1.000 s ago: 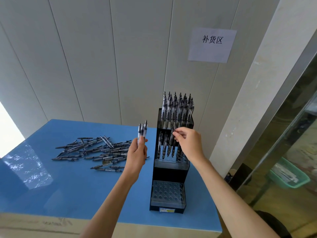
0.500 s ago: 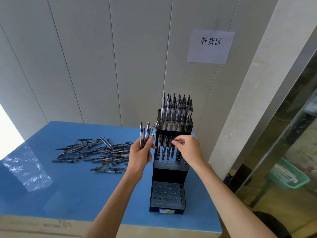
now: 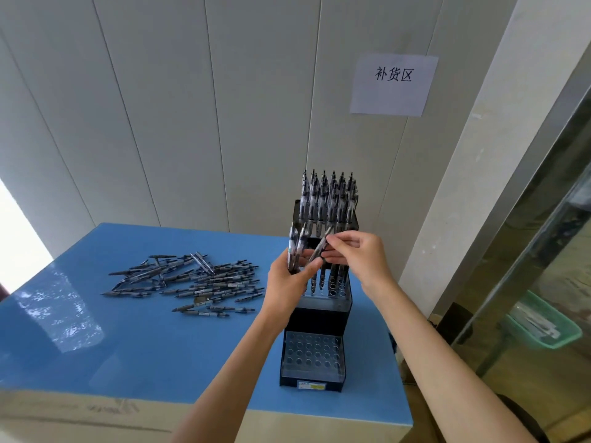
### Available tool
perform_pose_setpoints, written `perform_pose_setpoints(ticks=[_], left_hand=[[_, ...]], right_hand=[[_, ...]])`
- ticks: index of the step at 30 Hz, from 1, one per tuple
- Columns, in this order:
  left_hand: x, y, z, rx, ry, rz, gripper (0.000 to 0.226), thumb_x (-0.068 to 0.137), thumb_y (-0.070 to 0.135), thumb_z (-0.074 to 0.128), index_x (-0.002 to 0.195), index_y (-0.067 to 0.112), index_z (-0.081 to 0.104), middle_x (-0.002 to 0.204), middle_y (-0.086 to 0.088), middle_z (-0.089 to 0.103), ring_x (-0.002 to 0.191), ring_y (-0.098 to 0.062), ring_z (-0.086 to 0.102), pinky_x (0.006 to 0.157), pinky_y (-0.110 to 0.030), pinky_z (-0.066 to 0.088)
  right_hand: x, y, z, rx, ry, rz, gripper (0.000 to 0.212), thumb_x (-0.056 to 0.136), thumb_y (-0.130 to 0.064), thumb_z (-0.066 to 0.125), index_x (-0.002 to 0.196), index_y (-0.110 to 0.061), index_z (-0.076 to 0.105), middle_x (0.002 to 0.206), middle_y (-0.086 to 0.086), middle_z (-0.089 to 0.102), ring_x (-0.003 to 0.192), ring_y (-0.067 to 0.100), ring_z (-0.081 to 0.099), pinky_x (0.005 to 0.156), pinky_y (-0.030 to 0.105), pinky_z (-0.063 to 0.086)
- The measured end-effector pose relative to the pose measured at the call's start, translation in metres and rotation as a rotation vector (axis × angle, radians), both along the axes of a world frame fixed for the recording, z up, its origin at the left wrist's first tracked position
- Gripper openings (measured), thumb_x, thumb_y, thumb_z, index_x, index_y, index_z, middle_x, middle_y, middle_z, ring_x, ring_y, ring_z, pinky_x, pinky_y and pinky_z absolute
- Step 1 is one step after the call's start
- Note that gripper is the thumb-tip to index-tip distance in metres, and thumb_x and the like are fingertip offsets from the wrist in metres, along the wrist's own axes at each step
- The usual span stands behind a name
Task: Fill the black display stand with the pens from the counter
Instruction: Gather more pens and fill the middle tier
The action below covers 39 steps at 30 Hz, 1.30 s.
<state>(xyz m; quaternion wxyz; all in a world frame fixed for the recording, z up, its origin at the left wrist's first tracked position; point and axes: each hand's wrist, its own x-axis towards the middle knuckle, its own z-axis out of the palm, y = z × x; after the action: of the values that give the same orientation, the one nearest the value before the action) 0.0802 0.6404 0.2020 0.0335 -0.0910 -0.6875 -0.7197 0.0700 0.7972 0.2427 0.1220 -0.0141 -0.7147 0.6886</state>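
The black three-tier display stand (image 3: 316, 319) stands on the blue counter (image 3: 128, 340) at the right. Its top tier is packed with upright pens (image 3: 327, 199), its middle tier holds several, and its bottom tier (image 3: 311, 351) shows only holes. My left hand (image 3: 287, 286) grips a small bunch of pens (image 3: 295, 247) in front of the middle tier. My right hand (image 3: 358, 254) pinches one tilted pen (image 3: 319, 247) of that bunch near its upper end. A loose pile of pens (image 3: 192, 279) lies on the counter to the left.
A panelled wall with a paper sign (image 3: 394, 85) rises behind the counter. A white pillar and a glass partition stand to the right, with a green basket (image 3: 543, 324) on the floor beyond. The counter's front edge is near me.
My right hand has left the middle tier's pens and moved up and left to pinch one pen from the bunch in my left hand, which has shifted right toward the stand.
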Motion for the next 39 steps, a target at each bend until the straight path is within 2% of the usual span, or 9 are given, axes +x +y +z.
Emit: perform_pose_setpoints(ticks=[3,6,9,12,18,24,28,34,39], left_hand=[[0.005,-0.003,0.002,0.030,-0.069,-0.021,0.031,0.104,0.034,0.058,0.099,0.003,0.061,0.066,0.003,0.053,0.054,-0.012,0.041,0.051,-0.024,0.037],[0.002,-0.015,-0.003,-0.026,-0.136,0.061,0.040,0.104,0.044,0.051,0.098,0.005,0.051,0.077,-0.005,0.047,0.057,-0.013,0.037,0.059,-0.029,0.033],[-0.004,-0.029,-0.009,-0.015,-0.170,0.114,0.036,0.107,0.041,0.045,0.105,0.006,0.055,0.084,-0.008,0.046,0.060,-0.015,0.035,0.059,-0.029,0.033],[-0.005,-0.038,-0.010,0.012,-0.129,0.132,0.027,0.110,0.036,0.042,0.112,0.020,0.063,0.077,-0.003,0.048,0.052,-0.010,0.032,0.049,-0.024,0.032],[-0.003,-0.042,-0.008,0.008,-0.043,0.159,0.025,0.109,0.038,0.042,0.113,0.027,0.064,0.067,0.005,0.035,0.052,-0.006,0.030,0.051,-0.022,0.030],[-0.002,-0.040,-0.007,0.006,-0.100,0.130,0.030,0.109,0.041,0.041,0.107,0.021,0.064,0.070,0.006,0.041,0.053,-0.007,0.032,0.052,-0.023,0.031],[-0.003,-0.039,-0.009,-0.005,-0.084,0.125,0.028,0.108,0.038,0.047,0.104,0.023,0.070,0.076,0.000,0.050,0.058,-0.012,0.037,0.054,-0.025,0.033],[-0.003,-0.033,-0.004,0.043,-0.077,0.096,0.024,0.107,0.033,0.051,0.104,0.020,0.071,0.078,-0.006,0.047,0.057,-0.015,0.030,0.049,-0.028,0.026],[-0.003,-0.030,-0.002,0.032,-0.091,0.074,0.027,0.109,0.029,0.045,0.111,0.018,0.069,0.071,0.007,0.054,0.051,-0.009,0.035,0.048,-0.021,0.032]], right_hand=[[-0.002,0.003,-0.003,-0.101,-0.010,-0.045,0.013,0.091,-0.004,0.070,0.101,0.004,0.072,0.085,0.018,0.076,0.079,0.032,0.076,0.074,0.036,0.063],[-0.005,0.011,-0.003,-0.078,0.040,-0.127,0.006,0.091,-0.003,0.070,0.097,-0.004,0.072,0.084,0.014,0.076,0.077,0.029,0.076,0.073,0.033,0.063],[-0.009,0.022,-0.009,0.178,0.150,-0.225,0.007,0.091,-0.006,0.070,0.092,-0.012,0.072,0.079,0.007,0.076,0.070,0.021,0.075,0.074,0.038,0.063],[-0.011,0.027,-0.016,0.463,0.236,-0.260,0.006,0.090,-0.009,0.072,0.094,-0.013,0.074,0.076,-0.002,0.074,0.066,0.011,0.073,0.074,0.040,0.063],[-0.010,0.019,-0.029,0.556,0.260,-0.246,0.005,0.090,-0.010,0.072,0.093,-0.014,0.074,0.076,-0.007,0.073,0.070,0.005,0.072,0.076,0.037,0.063],[-0.013,0.013,-0.038,0.638,0.244,-0.206,0.006,0.091,-0.009,0.072,0.095,-0.010,0.075,0.076,-0.008,0.073,0.071,-0.001,0.070,0.077,0.028,0.061],[-0.019,0.014,-0.040,0.629,0.201,-0.210,0.006,0.091,-0.010,0.072,0.095,-0.009,0.076,0.077,-0.006,0.074,0.070,0.002,0.071,0.077,0.031,0.062],[-0.023,0.011,-0.058,0.701,0.120,-0.127,0.005,0.090,-0.009,0.073,0.093,-0.006,0.077,0.077,0.002,0.076,0.072,0.011,0.073,0.080,0.040,0.061],[-0.021,0.016,-0.057,0.754,0.107,-0.169,0.008,0.089,-0.016,0.075,0.085,-0.009,0.078,0.068,0.000,0.073,0.063,0.011,0.070,0.073,0.039,0.061]])
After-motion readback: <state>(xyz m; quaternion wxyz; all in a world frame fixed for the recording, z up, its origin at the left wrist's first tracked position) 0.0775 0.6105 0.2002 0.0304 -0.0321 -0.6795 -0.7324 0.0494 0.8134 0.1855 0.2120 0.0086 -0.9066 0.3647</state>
